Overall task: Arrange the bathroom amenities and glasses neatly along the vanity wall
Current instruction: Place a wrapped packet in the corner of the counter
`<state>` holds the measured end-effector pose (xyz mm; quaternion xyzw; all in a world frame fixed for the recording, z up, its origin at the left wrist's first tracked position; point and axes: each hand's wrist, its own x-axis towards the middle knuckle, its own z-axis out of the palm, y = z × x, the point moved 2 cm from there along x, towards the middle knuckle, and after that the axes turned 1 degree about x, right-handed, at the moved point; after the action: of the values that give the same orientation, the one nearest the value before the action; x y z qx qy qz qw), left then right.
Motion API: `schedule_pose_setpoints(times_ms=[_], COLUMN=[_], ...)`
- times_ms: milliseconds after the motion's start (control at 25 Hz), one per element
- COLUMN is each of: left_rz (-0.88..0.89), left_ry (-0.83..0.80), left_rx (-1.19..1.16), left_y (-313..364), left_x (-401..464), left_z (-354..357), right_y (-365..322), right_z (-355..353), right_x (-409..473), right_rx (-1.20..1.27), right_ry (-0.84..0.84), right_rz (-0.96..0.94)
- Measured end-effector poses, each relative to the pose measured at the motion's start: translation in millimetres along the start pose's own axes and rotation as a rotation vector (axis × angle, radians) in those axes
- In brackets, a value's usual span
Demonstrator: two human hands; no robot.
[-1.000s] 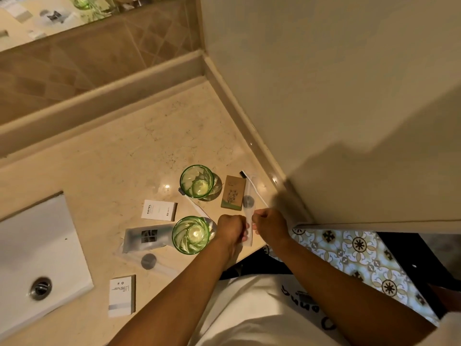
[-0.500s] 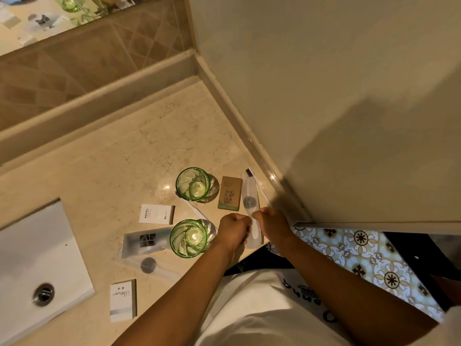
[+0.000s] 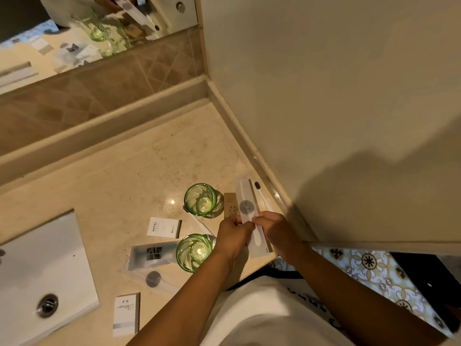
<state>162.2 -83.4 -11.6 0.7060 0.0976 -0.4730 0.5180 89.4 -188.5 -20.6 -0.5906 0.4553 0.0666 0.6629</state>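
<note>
Both hands held one thing: a long, flat, see-through plastic packet with a white toothbrush inside (image 3: 249, 216). It sat a little right of the middle of the frame. The left hand (image 3: 234, 236) pinched its left edge and the right hand (image 3: 275, 229) pinched its right edge, so both were closed on the packet. The two hands looked about equally near to it.

The packet's long side ran from the lower middle of the frame up toward the upper right, almost in line with the pale stone ledge at the foot of the wall (image 3: 252, 156), which was just to its right. I think the next move only needed a small slide that way.

A loose white toothbrush with dark bristles (image 3: 259, 193) lay between the packet and the ledge. A small brown cardboard packet (image 3: 230, 203) lay partly under the plastic one.

Two round green glasses with wavy sides (image 3: 200, 202) (image 3: 194, 252) stood upright to the left. The beige marble counter (image 3: 124, 186) looked smooth and shiny.
</note>
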Motion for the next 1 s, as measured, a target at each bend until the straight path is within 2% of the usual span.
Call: schedule_pose_setpoints(times_ms=[160, 480, 880, 1000], left_rz=[0.053, 0.132, 0.172, 0.163], left_ry=[0.013, 0.094, 0.215, 0.221], left_rx=[0.016, -0.015, -0.048, 0.014], left_y=[24, 95, 161, 175], left_x=[4, 36, 116, 143], left_z=[-11, -48, -86, -94], right_y=[-22, -95, -141, -149], right_z=[4, 36, 58, 67], right_x=[12, 51, 118, 143], right_rx=[-0.009, 0.084, 0.042, -0.059], right_ry=[-0.018, 0.009, -0.045, 0.059], right_rz=[-0.158, 0.000, -0.091, -0.130])
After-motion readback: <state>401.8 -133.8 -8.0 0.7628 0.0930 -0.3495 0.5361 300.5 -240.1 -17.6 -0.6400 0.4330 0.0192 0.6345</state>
